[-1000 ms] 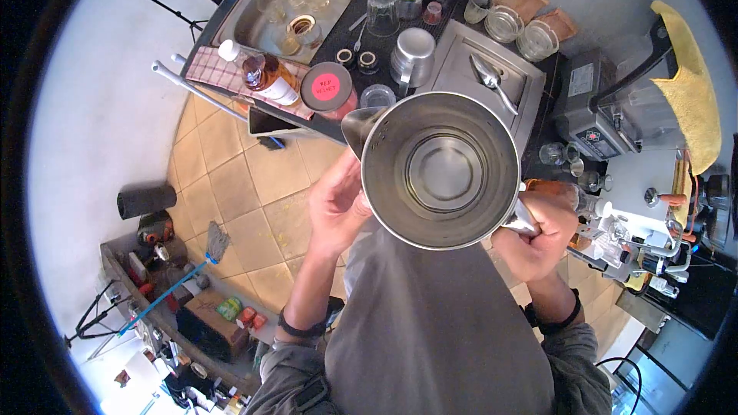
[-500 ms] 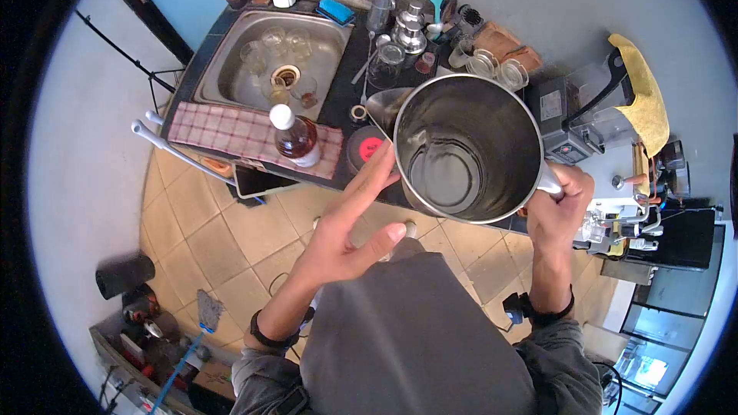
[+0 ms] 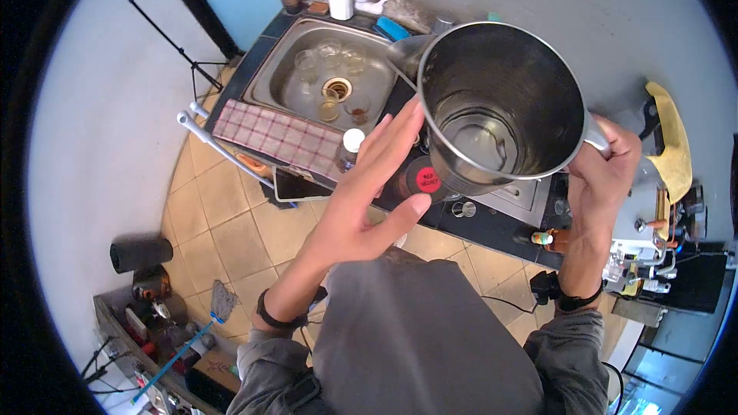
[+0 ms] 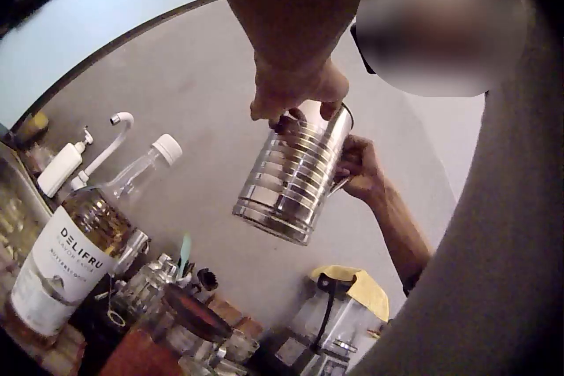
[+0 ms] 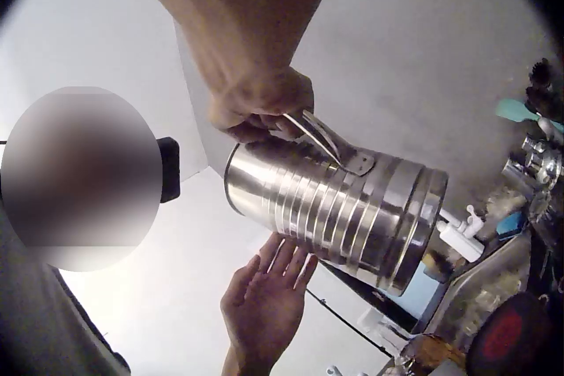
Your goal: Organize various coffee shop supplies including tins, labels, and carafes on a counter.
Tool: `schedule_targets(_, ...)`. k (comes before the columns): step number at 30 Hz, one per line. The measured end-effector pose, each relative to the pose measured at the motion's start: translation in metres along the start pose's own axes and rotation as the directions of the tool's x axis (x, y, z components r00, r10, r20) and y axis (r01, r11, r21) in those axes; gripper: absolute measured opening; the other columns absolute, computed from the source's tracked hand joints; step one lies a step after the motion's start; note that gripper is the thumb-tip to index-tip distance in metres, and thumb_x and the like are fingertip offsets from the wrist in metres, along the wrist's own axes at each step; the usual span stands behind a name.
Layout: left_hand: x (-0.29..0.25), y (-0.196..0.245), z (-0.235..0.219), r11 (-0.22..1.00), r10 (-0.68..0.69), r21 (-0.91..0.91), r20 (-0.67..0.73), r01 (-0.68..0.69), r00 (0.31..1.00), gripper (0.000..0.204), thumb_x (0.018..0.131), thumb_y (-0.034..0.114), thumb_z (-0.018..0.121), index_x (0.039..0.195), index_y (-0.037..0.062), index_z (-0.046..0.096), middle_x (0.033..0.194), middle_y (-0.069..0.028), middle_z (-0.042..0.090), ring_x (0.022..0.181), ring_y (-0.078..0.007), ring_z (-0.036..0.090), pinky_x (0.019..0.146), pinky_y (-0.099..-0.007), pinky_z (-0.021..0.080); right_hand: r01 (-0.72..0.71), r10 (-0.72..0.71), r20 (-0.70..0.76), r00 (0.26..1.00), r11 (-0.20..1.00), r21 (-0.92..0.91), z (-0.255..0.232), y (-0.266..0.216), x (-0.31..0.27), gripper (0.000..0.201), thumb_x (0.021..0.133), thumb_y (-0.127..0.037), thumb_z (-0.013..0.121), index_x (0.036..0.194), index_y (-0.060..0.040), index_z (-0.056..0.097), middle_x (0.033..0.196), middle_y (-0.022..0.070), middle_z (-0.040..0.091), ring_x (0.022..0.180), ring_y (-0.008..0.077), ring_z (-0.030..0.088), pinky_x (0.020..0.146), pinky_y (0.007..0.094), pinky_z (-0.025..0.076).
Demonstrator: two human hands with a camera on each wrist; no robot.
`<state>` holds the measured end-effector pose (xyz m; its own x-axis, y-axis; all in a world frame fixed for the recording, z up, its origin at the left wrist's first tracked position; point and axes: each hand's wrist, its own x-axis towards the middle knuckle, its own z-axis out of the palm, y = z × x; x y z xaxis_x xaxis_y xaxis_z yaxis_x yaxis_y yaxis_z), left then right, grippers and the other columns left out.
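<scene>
A ridged stainless steel pitcher [image 3: 503, 61] is held up over the counter's front edge, its wide mouth tipped toward the head camera. Bright wavy reflections show on its bottom inside. My right hand [image 3: 607, 161] grips the handle, fingers curled round it, also plain in the right wrist view [image 5: 264, 111]. On the spout side, my left hand [image 3: 365, 204] has its fingers straight, fingertips right at the pitcher's wall, thumb spread away. Below the pitcher stands a jar with a red "Red Velvet" label [image 3: 427, 180], partly hidden by it.
A sink [image 3: 269, 69] with several glasses lies to the left. A checked cloth [image 3: 269, 132] and a white-capped syrup bottle [image 4: 66, 261] are at the counter's front. A blender draped with a yellow cloth [image 3: 670, 134] stands at the right.
The pitcher has moved up and right in the head view, tipping so its inner wall shows more. My left hand's fingers have straightened alongside it. The head view has shifted, bringing the tap into sight.
</scene>
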<state>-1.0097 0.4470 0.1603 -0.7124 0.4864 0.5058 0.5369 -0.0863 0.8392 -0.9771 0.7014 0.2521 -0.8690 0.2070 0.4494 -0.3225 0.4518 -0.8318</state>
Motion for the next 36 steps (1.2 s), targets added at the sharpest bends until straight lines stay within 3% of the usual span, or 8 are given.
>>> schedule_targets(6,0.023,-0.024,-0.037,0.997,0.073,0.009,-0.006,-0.073,0.997,0.069,0.088,0.013,0.06,0.148,0.0008,0.031,0.154,-0.0193,0.03,0.145,-0.0295,0.026,0.117,-0.048,0.014,-0.053,0.053,0.017,0.998,0.998,0.024,0.027,-0.004,0.036,0.009,0.068,0.006,0.065,0.076,0.0038,0.067,0.063,-0.0069,0.052,0.058,0.0015,0.044,0.051,0.02,0.032)
schedule_targets(12,0.047,-0.075,-0.095,0.954,-0.042,-0.295,0.048,0.054,0.998,0.054,0.093,0.013,0.058,0.143,-0.0013,0.041,0.152,-0.0187,0.035,0.143,-0.0282,0.03,0.117,-0.042,0.019,-0.052,0.056,0.013,0.998,0.974,-0.221,0.075,0.01,0.068,0.007,0.07,0.002,0.066,0.065,0.001,0.06,0.059,-0.0089,0.047,0.055,0.0005,0.038,0.048,0.0205,0.027)
schedule_targets(14,0.054,-0.095,-0.106,0.919,-0.044,-0.39,0.045,0.058,0.998,0.05,0.096,0.013,0.056,0.142,-0.001,0.043,0.152,-0.0185,0.034,0.143,-0.0278,0.029,0.117,-0.04,0.02,-0.079,0.086,0.018,0.996,0.967,-0.243,0.096,0.014,0.08,0.01,0.07,0.001,0.067,0.065,0.0007,0.059,0.057,-0.0088,0.045,0.055,0.0003,0.037,0.048,0.0204,0.026)
schedule_targets(16,0.056,-0.118,-0.115,0.854,-0.136,-0.497,0.067,0.151,0.988,0.048,0.097,0.013,0.055,0.141,-0.0012,0.043,0.152,-0.0185,0.034,0.143,-0.0274,0.029,0.117,-0.0402,0.02,-0.072,0.089,0.05,0.995,0.96,-0.272,0.113,0.022,0.09,0.011,0.071,0.0,0.067,0.065,0.0009,0.058,0.057,-0.0082,0.045,0.055,0.0004,0.037,0.048,0.0209,0.025)
schedule_targets(18,0.059,-0.132,-0.121,0.83,-0.172,-0.528,0.064,0.18,0.983,0.047,0.098,0.014,0.055,0.14,-0.0016,0.044,0.151,-0.0186,0.036,0.142,-0.0269,0.03,0.117,-0.04,0.021,-0.079,0.099,0.056,0.993,0.955,-0.285,0.129,0.031,0.099,0.013,0.071,0.0,0.067,0.064,0.0011,0.056,0.055,-0.0073,0.043,0.054,0.0008,0.035,0.047,0.0218,0.025)
schedule_targets(20,0.06,-0.151,-0.126,0.757,-0.291,-0.585,0.094,0.29,0.952,0.045,0.098,0.016,0.055,0.139,-0.0022,0.046,0.149,-0.0184,0.039,0.142,-0.027,0.03,0.117,-0.0398,0.021,-0.076,0.119,0.103,0.988,0.933,-0.352,0.14,0.038,0.107,0.014,0.07,0.0,0.066,0.063,0.0006,0.054,0.053,-0.0061,0.042,0.054,0.0014,0.036,0.047,0.0225,0.026)
schedule_targets(26,0.062,-0.195,-0.129,0.69,-0.363,-0.633,0.119,0.352,0.924,0.045,0.099,0.021,0.054,0.136,-0.003,0.049,0.147,-0.0177,0.042,0.141,-0.0271,0.032,0.116,-0.0397,0.021,-0.056,0.148,0.164,0.975,0.882,-0.467,0.166,0.059,0.128,0.018,0.069,-0.005,0.068,0.06,-0.0008,0.052,0.049,-0.0006,0.04,0.05,0.0033,0.037,0.045,0.0244,0.029)
schedule_targets(36,0.064,-0.216,-0.121,0.655,-0.423,-0.67,0.06,0.351,0.904,0.047,0.097,0.023,0.058,0.135,-0.0037,0.05,0.145,-0.0179,0.044,0.139,-0.0262,0.034,0.115,-0.0396,0.023,0.098,0.076,0.279,0.957,0.824,-0.559,0.178,0.08,0.143,0.027,0.068,-0.007,0.068,0.054,-0.0039,0.046,0.045,0.0022,0.035,0.041,0.0085,0.035,0.041,0.0265,0.028)
